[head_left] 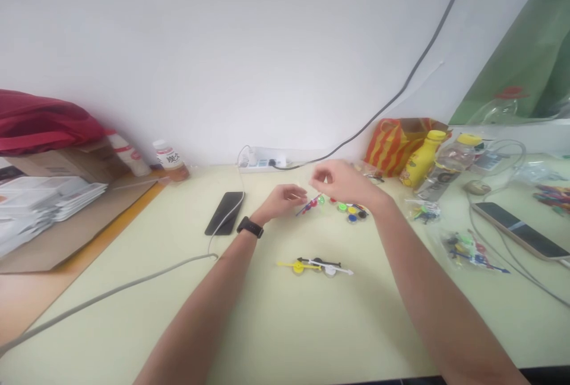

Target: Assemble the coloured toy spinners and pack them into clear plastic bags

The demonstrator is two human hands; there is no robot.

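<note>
My left hand (285, 199), with a black band on the wrist, has its fingers curled toward the thumb beside a small cluster of blue and red arrow pieces (307, 207). Across from it, my right hand (342, 182) bends down with thumb and fingertips pinched together above the same cluster. Anything between either hand's fingers is too small or blurred to make out. Small round coloured pieces (351, 217) lie just under the right hand. Nearer me on the table rest a yellow arrow spinner (298, 267), a black one (318, 262) and a white one (330, 270).
Clear bags of coloured pieces (474, 251) lie right, near a phone (521, 230) and two bottles (423, 159). Left are a black phone (225, 212) under a cable, a drink bottle (171, 161) and stacked white packets (40, 204). A power strip (262, 160) sits against the wall.
</note>
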